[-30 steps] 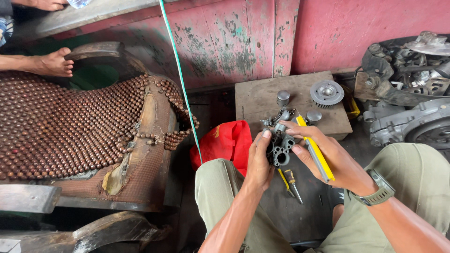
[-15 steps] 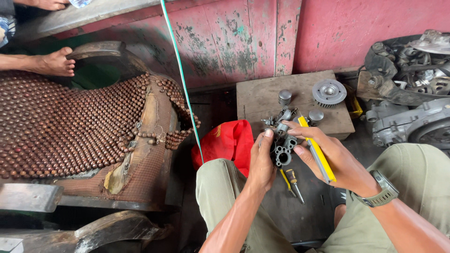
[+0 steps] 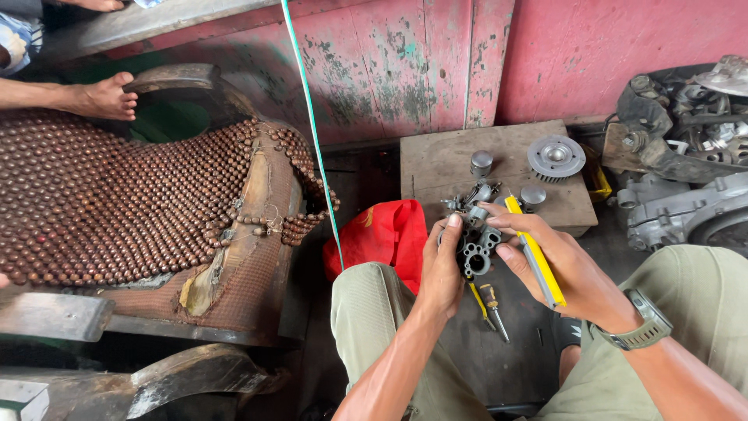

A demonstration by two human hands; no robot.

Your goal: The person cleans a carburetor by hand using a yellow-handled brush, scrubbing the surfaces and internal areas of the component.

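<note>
Grey metal at the centre of the action: a small dark engine part (image 3: pixel 475 248), full of round bores, sits up between the person's two hands above the knees. Left hand (image 3: pixel 442 269) has its grip clamped on the part's left side, thumb pointing up along the edge. Right hand (image 3: pixel 565 269) comes in from the other side, fingertips pressed against the part, and its grip is closed on a yellow-handled tool (image 3: pixel 536 256) that runs slanting along the palm. A watch (image 3: pixel 643 331) with an olive strap rides the right wrist.

Just below the hands, a small screwdriver (image 3: pixel 492 306) lies on the dark floor between the knees. Behind the part, a wooden worktop (image 3: pixel 436 164) carries loose pieces: a round toothed disc (image 3: pixel 555 157), a short metal cylinder (image 3: pixel 481 163), a second rounded cap (image 3: pixel 533 196) near the front edge, and a cluster of small metal bits (image 3: pixel 471 199) just beyond the fingertips. A red cloth (image 3: pixel 383 235) is bunched beside the left knee. A green cord (image 3: pixel 313 129) hangs down across the pink wooden wall (image 3: pixel 436 62). Off to the left, a brown beaded seat cover (image 3: pixel 117 210) spreads wide, with another person's bare foot (image 3: pixel 105 97) resting at its top edge. Far right, grimy engine casings (image 3: pixel 678 156) are piled up.
</note>
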